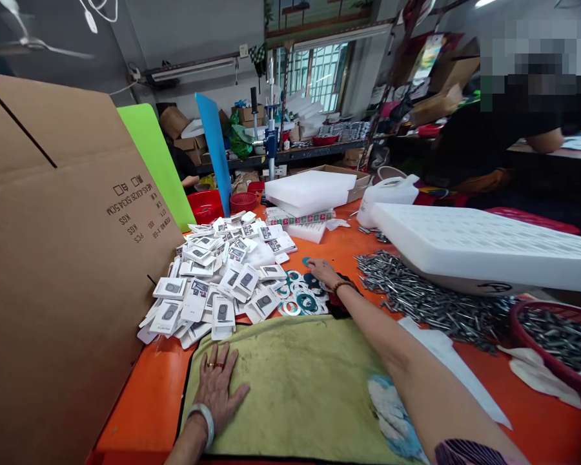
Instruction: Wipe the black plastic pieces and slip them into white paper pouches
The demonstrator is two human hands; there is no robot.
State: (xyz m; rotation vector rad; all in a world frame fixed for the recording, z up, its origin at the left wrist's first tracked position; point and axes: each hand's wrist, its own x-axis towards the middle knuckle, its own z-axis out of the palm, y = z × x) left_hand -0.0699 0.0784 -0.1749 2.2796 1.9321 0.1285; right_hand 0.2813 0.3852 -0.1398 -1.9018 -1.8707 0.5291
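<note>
red basket point(519, 334) cut off at rt edge, part full of metal pins point(564, 339). loose pins point(416, 298) on orange table point(142, 403), some hidden under white foam tray point(484, 248). print on card packs point(217, 281) too small to read. left hand point(216, 387) open, fingers spread, flat on green towel point(300, 387). right hand point(322, 271) palm down, fingertips at round rings point(301, 298) beside card packs; can't tell if pinching one.

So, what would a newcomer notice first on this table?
A heap of white cards lies mid-table beside a cardboard box on the left. The right hand reaches to the rings by the cards; the left hand lies flat on a green towel. Grey pins spread at right.
</note>
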